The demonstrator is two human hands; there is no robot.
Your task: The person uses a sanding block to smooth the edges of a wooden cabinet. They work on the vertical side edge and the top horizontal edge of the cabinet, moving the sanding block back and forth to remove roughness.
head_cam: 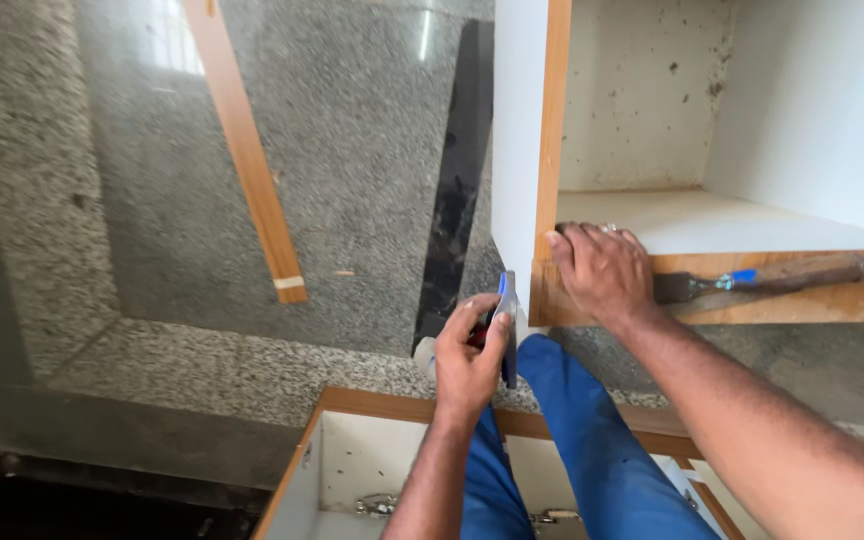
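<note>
My left hand (472,350) grips a small blue and red hand tool (505,325) with a flat metal blade, held against the lower corner of a white cabinet box (520,150) with a wood-coloured edge. My right hand (600,270) presses flat on the cabinet's front edge strip (802,300), with a ring on one finger. A chisel with a brown wooden handle and blue band (762,278) lies along that edge, just right of my right hand. My legs in blue trousers (572,440) show below.
A loose wood-coloured edging strip (247,150) leans over the grey granite surface (352,130). A dark strip (457,190) stands beside the cabinet. An open white drawer box with metal hinges (372,470) lies below. The cabinet's back panel (642,90) is stained.
</note>
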